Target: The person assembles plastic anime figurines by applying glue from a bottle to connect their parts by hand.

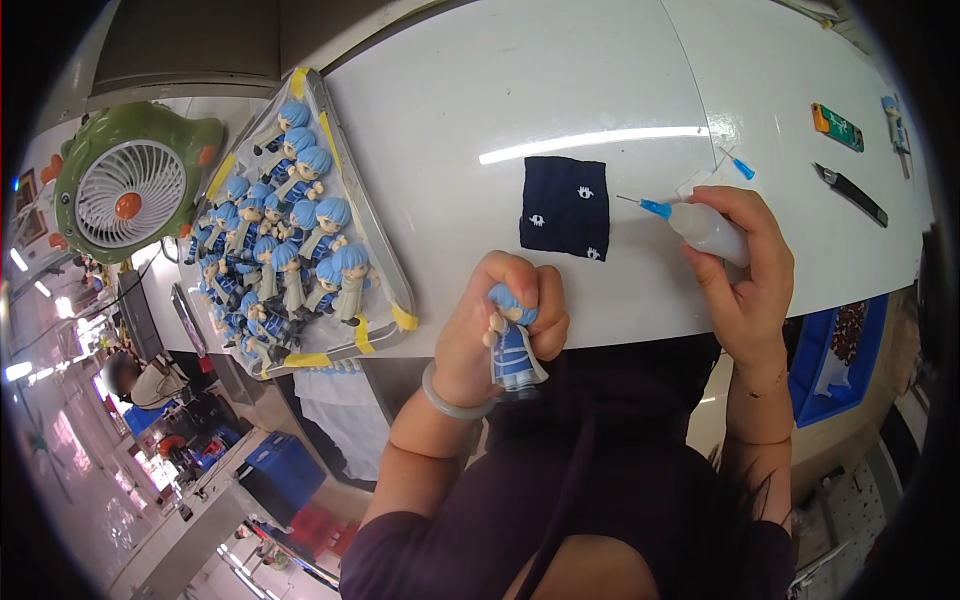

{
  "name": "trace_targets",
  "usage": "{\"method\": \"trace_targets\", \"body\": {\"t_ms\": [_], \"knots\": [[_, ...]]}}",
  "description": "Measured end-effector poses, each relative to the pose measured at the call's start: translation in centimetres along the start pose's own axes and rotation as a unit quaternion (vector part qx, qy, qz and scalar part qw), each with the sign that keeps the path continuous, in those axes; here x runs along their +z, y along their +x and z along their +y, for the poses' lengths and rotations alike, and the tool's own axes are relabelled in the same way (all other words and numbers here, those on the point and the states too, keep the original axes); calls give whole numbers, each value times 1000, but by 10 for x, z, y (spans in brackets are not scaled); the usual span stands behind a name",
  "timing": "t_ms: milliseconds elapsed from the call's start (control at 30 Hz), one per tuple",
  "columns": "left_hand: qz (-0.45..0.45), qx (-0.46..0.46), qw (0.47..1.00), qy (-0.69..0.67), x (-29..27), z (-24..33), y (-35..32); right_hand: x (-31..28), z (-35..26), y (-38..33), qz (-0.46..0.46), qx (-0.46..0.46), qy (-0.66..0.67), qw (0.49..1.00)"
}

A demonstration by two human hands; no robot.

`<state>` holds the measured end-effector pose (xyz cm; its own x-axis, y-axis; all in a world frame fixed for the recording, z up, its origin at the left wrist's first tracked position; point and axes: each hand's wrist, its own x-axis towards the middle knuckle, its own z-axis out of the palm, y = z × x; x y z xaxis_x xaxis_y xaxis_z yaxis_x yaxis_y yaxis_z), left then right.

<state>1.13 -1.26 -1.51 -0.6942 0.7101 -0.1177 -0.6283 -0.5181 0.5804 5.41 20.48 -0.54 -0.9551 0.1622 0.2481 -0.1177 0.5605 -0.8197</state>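
While my left hand wraps its fingers around a blue-haired figurine at the worktop edge, my right hand grips a needle-tipped glue bottle. Gluing looks underway; next needs the needle brought precisely to the figurine.

figurine: blue hair, blue-and-white robe, I see it upright, head wrapped in my left hand, just off the white table's near edge | glue bottle: small translucent squeeze bottle, blue needle tip pointing left, lying sideways in my right hand above the table's near edge
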Motion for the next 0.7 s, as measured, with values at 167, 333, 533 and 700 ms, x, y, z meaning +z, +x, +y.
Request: {"method": "trace_targets", "body": {"t_ms": [167,333,533,700], "knots": [[2,33,996,82,3,-2,-2,0,-1,0,-1,3,4,1000],[9,61,988,139,8,-6,-5,-1,1,-2,1,-5,7,1000],[-67,71,974,203,4,-3,-6,0,0,0,20,-50,24,998],[-35,54,974,218,8,-3,-7,-2,-5,-3,11,-55,15,998]]}}
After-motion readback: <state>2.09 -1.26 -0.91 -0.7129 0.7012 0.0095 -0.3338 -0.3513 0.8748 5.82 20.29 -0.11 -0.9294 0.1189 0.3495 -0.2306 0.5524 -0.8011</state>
